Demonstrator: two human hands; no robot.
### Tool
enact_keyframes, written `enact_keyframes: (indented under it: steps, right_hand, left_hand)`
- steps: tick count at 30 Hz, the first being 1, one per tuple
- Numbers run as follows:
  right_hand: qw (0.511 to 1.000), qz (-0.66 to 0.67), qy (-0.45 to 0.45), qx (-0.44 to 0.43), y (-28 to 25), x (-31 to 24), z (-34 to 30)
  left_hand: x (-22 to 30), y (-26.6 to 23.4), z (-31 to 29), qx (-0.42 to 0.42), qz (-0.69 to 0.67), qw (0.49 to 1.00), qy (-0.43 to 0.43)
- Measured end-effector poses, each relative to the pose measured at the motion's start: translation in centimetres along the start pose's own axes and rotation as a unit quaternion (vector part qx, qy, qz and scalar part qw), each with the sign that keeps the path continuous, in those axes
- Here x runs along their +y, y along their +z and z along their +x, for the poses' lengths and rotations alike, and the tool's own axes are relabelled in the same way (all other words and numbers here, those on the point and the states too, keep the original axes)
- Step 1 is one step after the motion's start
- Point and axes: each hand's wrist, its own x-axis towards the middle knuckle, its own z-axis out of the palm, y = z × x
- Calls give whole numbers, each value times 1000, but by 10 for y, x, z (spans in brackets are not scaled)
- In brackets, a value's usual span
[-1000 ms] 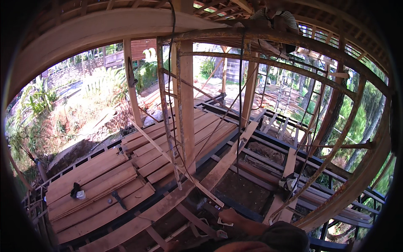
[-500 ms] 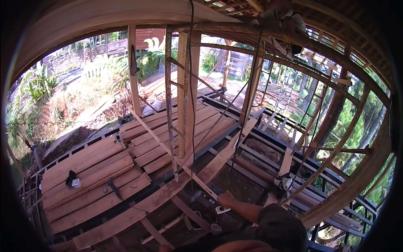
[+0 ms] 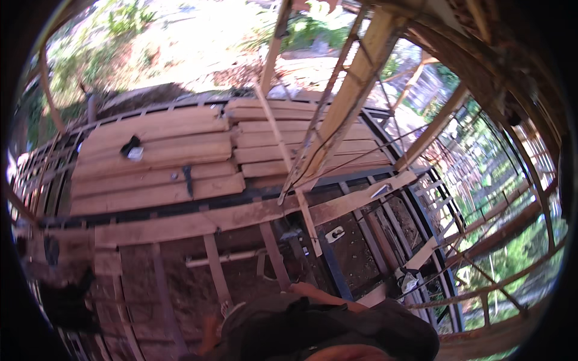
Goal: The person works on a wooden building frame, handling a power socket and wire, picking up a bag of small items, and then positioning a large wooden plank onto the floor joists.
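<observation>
My right hand [image 3: 299, 289] is in front of my body, low in the head view; its fingers are small and blurred. The narrow wooden strip [image 3: 278, 138] slants across the boards, its near end beyond that hand and apart from it. Beside that end sits a small white-and-dark device [image 3: 335, 234], its kind unclear. Lower left, my left hand [image 3: 211, 330] hangs close to my leg, smeared by motion, so its grip does not show. A pale wooden batten [image 3: 226, 259] lies among the joists beyond it.
Wide planks [image 3: 156, 153] cover the far frame, bearing a dark tool [image 3: 188, 182] and a black item [image 3: 129, 144]. Open joists [image 3: 217, 268] cross dark soil. A wooden post [image 3: 346, 102] and rusty scaffold tube [image 3: 481, 301] stand nearby. A dark heap [image 3: 69, 301] lies left.
My view has swung downward and tilted. My right hand has left the near end of the wooden strip and drawn back toward my body. My left hand shows more now.
</observation>
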Motion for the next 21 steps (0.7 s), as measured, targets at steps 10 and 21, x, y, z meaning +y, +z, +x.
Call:
enact_keyframes:
  steps: [10,21]
  right_hand:
    - [980,-49,-78,-174,22,50,12]
    - [940,-150,-162,-261,-17,44,66]
  left_hand:
    - [-50,1,-109,85,56,994,-37]
    - [-140,98,-197,252,25,962,-106]
